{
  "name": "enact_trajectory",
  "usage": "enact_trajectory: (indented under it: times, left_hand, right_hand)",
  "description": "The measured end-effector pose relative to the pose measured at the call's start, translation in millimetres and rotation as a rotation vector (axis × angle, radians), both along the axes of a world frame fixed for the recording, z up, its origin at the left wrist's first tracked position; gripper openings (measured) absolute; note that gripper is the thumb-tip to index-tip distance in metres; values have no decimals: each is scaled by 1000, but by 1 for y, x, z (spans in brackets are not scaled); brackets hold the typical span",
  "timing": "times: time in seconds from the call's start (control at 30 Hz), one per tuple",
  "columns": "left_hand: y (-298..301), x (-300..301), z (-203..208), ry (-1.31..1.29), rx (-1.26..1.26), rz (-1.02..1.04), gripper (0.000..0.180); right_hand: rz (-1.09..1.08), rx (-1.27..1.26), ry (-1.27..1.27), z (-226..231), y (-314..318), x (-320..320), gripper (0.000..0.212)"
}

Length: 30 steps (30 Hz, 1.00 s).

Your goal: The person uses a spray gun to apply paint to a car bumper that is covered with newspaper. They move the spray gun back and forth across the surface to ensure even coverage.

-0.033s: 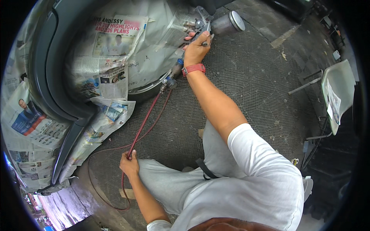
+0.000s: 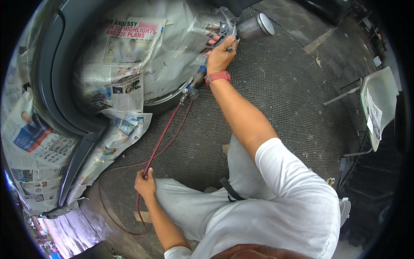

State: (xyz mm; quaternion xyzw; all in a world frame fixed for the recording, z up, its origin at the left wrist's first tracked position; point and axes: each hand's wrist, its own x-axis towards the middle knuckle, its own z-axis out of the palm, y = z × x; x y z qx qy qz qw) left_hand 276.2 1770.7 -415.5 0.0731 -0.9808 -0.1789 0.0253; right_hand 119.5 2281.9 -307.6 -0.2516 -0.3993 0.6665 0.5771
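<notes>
My right hand [image 2: 222,54], with a red watch on the wrist, is wrapped round the handle of a spray gun [image 2: 224,29]. Its round metal cup [image 2: 254,27] sticks out to the right. At the handle's lower end a fitting with a small regulator [image 2: 188,93] joins the gun to a red hose [image 2: 163,129]. Down by my left knee, my left hand [image 2: 145,183] is closed round that hose. Left of the gun stands a dark grey wheel-arch trim [image 2: 48,73] on a vehicle. Newspaper [image 2: 125,56] covers the wheel and the panels around the trim.
The hose loops over the dark ribbed floor [image 2: 297,112] below the vehicle. A pale chair [image 2: 381,101] with a folded paper on its seat stands at the right. A newspaper flap [image 2: 120,134] juts out beneath the arch.
</notes>
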Motion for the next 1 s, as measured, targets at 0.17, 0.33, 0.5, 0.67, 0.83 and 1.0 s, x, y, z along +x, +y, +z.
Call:
enact_trajectory:
  times: [0.17,0.33,0.5,0.67,0.83,1.0]
  left_hand:
    - [11,-2,7,-47,36,-15,47]
    - [25,-8,11,-71,-7,-106,47]
    - [23,-15,7,-171,33,-89,55]
    - [34,-21,13,-268,-47,-66,67]
    - [24,-13,7,-204,-37,-77,67]
    - [24,-9,13,-225,-53,-47,69]
  right_hand:
    - [-28,32,29,-3,2,0,56]
    - [68,104,165,15,-15,9,53]
    - [220,266,237,41,-54,23,62]
    - [381,507,243,50,-79,27,78]
    - [529,664,340,57,-114,22,73]
    - [656,789,335,60,-147,16,69]
